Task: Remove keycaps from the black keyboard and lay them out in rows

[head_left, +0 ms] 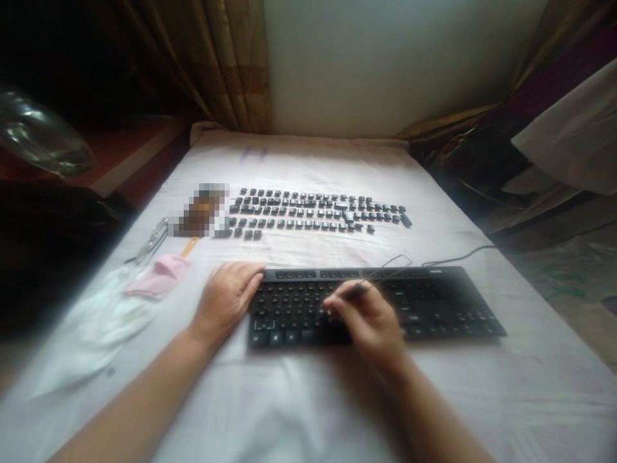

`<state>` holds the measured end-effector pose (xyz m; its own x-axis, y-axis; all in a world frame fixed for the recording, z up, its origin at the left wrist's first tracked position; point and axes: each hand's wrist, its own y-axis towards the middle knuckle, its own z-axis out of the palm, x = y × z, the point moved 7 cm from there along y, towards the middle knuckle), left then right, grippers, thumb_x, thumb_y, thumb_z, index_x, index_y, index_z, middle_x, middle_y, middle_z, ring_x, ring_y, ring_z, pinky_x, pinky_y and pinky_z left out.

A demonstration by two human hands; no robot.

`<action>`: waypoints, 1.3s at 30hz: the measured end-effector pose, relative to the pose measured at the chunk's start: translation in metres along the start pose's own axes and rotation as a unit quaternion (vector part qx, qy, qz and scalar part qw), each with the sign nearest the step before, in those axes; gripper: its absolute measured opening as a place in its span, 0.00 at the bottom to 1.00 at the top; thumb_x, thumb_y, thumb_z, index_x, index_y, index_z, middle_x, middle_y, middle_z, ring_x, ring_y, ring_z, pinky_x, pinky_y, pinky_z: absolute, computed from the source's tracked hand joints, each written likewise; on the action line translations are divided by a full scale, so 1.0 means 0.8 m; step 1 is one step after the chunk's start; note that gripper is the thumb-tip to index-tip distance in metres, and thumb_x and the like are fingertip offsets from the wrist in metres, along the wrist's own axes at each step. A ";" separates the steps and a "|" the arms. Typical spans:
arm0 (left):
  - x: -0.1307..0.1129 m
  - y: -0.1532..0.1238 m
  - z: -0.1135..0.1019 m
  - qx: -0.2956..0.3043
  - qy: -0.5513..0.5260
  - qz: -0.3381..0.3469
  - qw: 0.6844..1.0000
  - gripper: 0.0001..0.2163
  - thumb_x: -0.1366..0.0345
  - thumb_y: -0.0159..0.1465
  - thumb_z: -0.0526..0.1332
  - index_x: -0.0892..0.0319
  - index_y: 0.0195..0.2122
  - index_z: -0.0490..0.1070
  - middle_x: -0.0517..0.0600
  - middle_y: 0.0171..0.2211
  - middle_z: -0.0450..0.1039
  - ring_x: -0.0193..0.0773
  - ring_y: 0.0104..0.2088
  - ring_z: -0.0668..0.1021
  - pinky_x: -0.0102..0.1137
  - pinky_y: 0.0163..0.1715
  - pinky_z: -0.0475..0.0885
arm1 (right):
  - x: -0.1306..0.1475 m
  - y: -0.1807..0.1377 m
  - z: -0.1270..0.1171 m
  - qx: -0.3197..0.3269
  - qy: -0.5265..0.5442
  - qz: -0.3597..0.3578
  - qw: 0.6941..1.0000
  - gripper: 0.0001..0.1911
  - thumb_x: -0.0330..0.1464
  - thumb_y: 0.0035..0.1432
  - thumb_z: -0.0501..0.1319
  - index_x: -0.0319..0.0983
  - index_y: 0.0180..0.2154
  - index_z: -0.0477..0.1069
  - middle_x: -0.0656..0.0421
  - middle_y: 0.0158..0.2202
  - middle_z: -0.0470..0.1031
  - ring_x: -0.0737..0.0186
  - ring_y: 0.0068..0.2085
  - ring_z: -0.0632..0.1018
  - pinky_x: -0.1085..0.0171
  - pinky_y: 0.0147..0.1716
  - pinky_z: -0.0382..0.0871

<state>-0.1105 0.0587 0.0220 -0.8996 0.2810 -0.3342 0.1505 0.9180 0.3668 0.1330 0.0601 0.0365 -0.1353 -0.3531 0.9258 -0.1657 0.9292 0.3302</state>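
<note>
A black keyboard [434, 299] lies across the cloth in front of me, many of its keycaps off and bare switch posts showing on the left part. My left hand [230, 292] grips the keyboard's left end near its back corner, thumb along the edge. Over the middle of the keys, my right hand [369, 318] is closed in a pinch on a dark-handled tool with a wire loop [355, 292]. The thin loop sticks out toward the back right. My fingers hide the tool's lower tip. Several loose black keycaps [299, 212] stand in rows behind the keyboard.
A pixelated brown patch [202, 209] sits left of the keycaps. Nearby are a pink cloth [161, 276], an orange stick [189, 247], slim metal tools [152, 241] and a crumpled white cloth [108, 321]. The keyboard cable [457, 255] trails right over the white sheet [308, 154].
</note>
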 end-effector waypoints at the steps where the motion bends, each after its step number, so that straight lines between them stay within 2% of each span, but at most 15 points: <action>1: -0.001 0.000 0.000 -0.002 0.003 0.002 1.000 0.17 0.57 0.72 0.49 0.57 0.48 0.75 0.53 0.43 0.80 0.47 0.43 0.78 0.41 0.46 0.71 | -0.002 0.000 0.001 0.000 0.005 0.004 1.000 0.03 0.32 0.61 0.64 0.41 0.35 0.72 0.62 0.27 0.78 0.67 0.25 0.78 0.69 0.25 0.76; 7: 0.000 0.000 -0.001 -0.009 0.009 0.011 1.000 0.16 0.59 0.72 0.49 0.58 0.48 0.75 0.54 0.44 0.80 0.47 0.44 0.78 0.42 0.45 0.72 | 0.002 0.000 0.003 -0.008 -0.003 0.006 1.000 0.03 0.33 0.61 0.64 0.41 0.35 0.71 0.62 0.27 0.77 0.66 0.25 0.78 0.68 0.25 0.76; 10: -0.009 0.000 -0.013 -0.046 0.003 0.029 0.999 0.14 0.60 0.72 0.52 0.58 0.47 0.76 0.54 0.42 0.79 0.46 0.43 0.78 0.40 0.44 0.72 | 0.010 0.001 0.004 -0.006 -0.025 -0.012 1.000 0.02 0.31 0.61 0.64 0.41 0.35 0.71 0.62 0.27 0.77 0.66 0.25 0.78 0.69 0.25 0.76; 14: -0.052 -0.005 -0.030 -0.082 -0.050 0.090 0.991 0.11 0.61 0.70 0.56 0.58 0.46 0.75 0.52 0.40 0.79 0.43 0.42 0.78 0.38 0.46 0.70 | 0.026 0.000 0.006 -0.021 -0.068 -0.085 0.994 0.02 0.29 0.61 0.62 0.42 0.36 0.72 0.61 0.29 0.78 0.65 0.27 0.79 0.68 0.27 0.76; 17: -0.090 -0.010 -0.025 -0.034 -0.110 0.143 0.983 0.14 0.55 0.69 0.58 0.58 0.48 0.74 0.51 0.40 0.80 0.41 0.40 0.78 0.36 0.43 0.70 | 0.042 -0.004 0.013 -0.013 -0.088 -0.150 0.985 0.05 0.26 0.62 0.60 0.42 0.38 0.72 0.59 0.31 0.80 0.64 0.30 0.81 0.68 0.30 0.77; 19: -0.105 -0.012 -0.020 -0.009 -0.146 0.150 0.978 0.15 0.53 0.68 0.59 0.57 0.48 0.73 0.50 0.40 0.80 0.41 0.40 0.79 0.36 0.43 0.69 | 0.051 -0.006 0.020 0.006 -0.087 -0.173 0.981 0.07 0.24 0.62 0.59 0.42 0.39 0.72 0.59 0.31 0.80 0.64 0.30 0.81 0.68 0.31 0.77; 25: -0.109 -0.014 -0.013 0.037 -0.243 0.118 0.962 0.05 0.62 0.67 0.63 0.52 0.43 0.74 0.44 0.35 0.80 0.35 0.36 0.79 0.33 0.40 0.68 | 0.061 -0.010 0.027 0.017 -0.073 -0.195 0.978 0.08 0.23 0.62 0.58 0.40 0.39 0.71 0.58 0.29 0.79 0.64 0.29 0.81 0.69 0.29 0.76; 35: -0.094 -0.015 -0.003 0.073 -0.318 -0.004 0.945 0.06 0.68 0.62 0.64 0.52 0.40 0.77 0.46 0.35 0.80 0.36 0.35 0.80 0.30 0.38 0.73 | 0.059 -0.011 0.024 0.001 -0.082 -0.187 0.979 0.09 0.22 0.61 0.60 0.40 0.41 0.73 0.58 0.34 0.82 0.65 0.34 0.83 0.69 0.36 0.77; 39: -0.091 -0.014 -0.005 0.067 -0.303 0.000 0.951 0.08 0.69 0.62 0.64 0.53 0.41 0.77 0.47 0.36 0.80 0.36 0.37 0.80 0.30 0.40 0.74 | 0.054 -0.012 0.018 -0.020 -0.076 -0.183 0.980 0.11 0.21 0.60 0.62 0.41 0.42 0.74 0.59 0.35 0.82 0.65 0.35 0.83 0.69 0.38 0.78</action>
<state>-0.0482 0.0264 0.0459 -0.5041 0.3537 -0.7879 0.2374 0.9339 0.2673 0.1147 0.0346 0.0705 -0.2190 -0.6725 0.7069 -0.1916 0.7400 0.6447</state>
